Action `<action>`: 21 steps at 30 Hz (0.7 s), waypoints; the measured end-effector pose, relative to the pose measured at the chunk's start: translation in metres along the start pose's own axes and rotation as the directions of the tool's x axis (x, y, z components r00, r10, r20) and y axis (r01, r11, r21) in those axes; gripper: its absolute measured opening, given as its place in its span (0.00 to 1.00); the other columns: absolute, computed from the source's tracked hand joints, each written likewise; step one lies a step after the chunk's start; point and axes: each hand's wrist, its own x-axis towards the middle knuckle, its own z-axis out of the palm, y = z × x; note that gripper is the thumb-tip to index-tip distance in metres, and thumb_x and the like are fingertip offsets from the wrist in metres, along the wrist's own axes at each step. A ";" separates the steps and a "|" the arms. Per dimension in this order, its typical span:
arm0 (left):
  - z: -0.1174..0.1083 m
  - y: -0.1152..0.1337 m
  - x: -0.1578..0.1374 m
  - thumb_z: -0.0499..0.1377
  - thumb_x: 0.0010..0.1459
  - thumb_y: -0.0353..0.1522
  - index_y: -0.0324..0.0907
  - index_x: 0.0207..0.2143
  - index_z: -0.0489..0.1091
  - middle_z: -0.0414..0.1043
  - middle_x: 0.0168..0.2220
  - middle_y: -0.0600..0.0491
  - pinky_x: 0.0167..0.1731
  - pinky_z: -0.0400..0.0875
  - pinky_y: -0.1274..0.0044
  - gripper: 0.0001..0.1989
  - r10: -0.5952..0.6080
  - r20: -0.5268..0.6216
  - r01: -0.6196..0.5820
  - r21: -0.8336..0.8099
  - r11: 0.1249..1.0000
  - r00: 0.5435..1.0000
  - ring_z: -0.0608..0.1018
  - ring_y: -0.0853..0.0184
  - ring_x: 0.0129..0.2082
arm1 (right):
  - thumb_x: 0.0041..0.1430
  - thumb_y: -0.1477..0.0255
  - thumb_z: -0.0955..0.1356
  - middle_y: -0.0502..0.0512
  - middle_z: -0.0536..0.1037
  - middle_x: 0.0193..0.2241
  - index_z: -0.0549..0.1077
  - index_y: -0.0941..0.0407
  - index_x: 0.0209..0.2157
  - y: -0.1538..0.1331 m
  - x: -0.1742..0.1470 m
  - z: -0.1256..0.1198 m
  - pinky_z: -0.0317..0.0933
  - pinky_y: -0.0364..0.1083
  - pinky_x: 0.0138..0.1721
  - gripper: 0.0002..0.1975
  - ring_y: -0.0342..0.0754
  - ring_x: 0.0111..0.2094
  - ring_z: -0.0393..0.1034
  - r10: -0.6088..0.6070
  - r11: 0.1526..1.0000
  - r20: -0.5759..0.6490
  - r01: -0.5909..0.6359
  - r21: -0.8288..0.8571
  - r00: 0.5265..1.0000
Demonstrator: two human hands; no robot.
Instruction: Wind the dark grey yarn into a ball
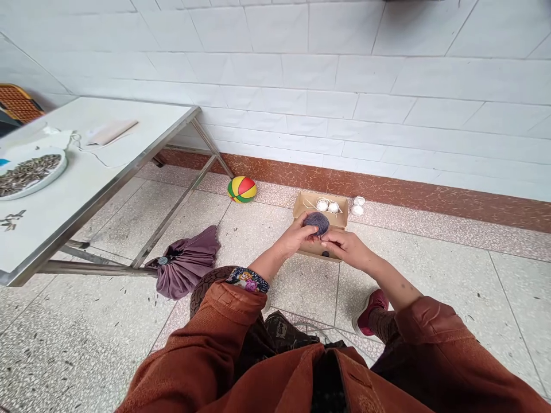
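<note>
My left hand (300,232) is wrapped round a ball of dark grey-purple yarn (317,222), held above an open cardboard box (343,221). At the ball's lower right, my right hand (344,246) is closed in a pinch on the yarn, the fingertips close to the left ones. The strand itself is too fine to follow. Inside the box, at its far side, lie two white yarn balls (328,206) with loose strands. A small dark round thing (326,253) shows at the near side of the box. Beside the box on the right sit more white yarn balls (357,205).
A red, yellow and green ball (241,189) rests on the floor by the leg of a metal-framed table (142,143). On the table stands a tray of seed-like bits (32,172). A folded purple umbrella (189,261) lies on the floor. A tiled wall (275,74) rises behind.
</note>
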 end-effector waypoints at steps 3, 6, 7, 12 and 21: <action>0.001 -0.001 -0.002 0.63 0.51 0.32 0.44 0.58 0.65 0.73 0.42 0.52 0.32 0.68 0.76 0.30 0.000 0.022 -0.004 0.160 0.987 1.000 0.74 0.72 0.29 | 0.69 0.65 0.66 0.52 0.79 0.33 0.77 0.53 0.37 -0.008 0.003 -0.009 0.65 0.46 0.38 0.10 0.47 0.33 0.72 -0.016 0.998 -0.077 0.021 0.063 0.997; 0.003 -0.003 -0.003 0.63 0.52 0.32 0.48 0.65 0.58 0.72 0.46 0.50 0.33 0.71 0.74 0.38 -0.063 0.123 0.037 0.205 0.978 0.990 0.76 0.70 0.30 | 0.67 0.63 0.67 0.52 0.78 0.31 0.76 0.53 0.33 -0.003 0.008 -0.015 0.64 0.47 0.39 0.11 0.48 0.34 0.71 0.046 0.997 -0.254 -0.029 0.072 0.966; 0.004 -0.004 -0.004 0.64 0.52 0.33 0.49 0.67 0.55 0.72 0.48 0.48 0.33 0.71 0.74 0.41 -0.076 0.171 0.043 0.190 0.981 0.982 0.77 0.69 0.30 | 0.66 0.62 0.68 0.52 0.77 0.31 0.76 0.53 0.33 0.002 0.010 -0.016 0.64 0.48 0.39 0.11 0.48 0.33 0.70 0.082 0.995 -0.307 -0.060 0.080 0.948; 0.005 -0.005 -0.004 0.65 0.51 0.35 0.53 0.69 0.54 0.70 0.55 0.45 0.34 0.73 0.73 0.43 -0.074 0.348 0.100 -0.056 0.993 0.935 0.79 0.66 0.35 | 0.62 0.59 0.68 0.51 0.74 0.26 0.72 0.53 0.29 0.025 0.012 -0.009 0.61 0.46 0.33 0.14 0.48 0.29 0.67 0.271 0.961 -0.368 -0.227 0.158 0.889; 0.007 -0.002 -0.004 0.67 0.49 0.35 0.44 0.56 0.66 0.76 0.47 0.47 0.39 0.74 0.71 0.30 -0.023 0.179 0.079 -0.314 0.946 0.984 0.82 0.64 0.34 | 0.64 0.67 0.62 0.54 0.75 0.30 0.70 0.53 0.31 0.031 0.007 0.005 0.63 0.48 0.36 0.09 0.51 0.33 0.70 0.223 0.965 -0.311 -0.255 -0.067 0.924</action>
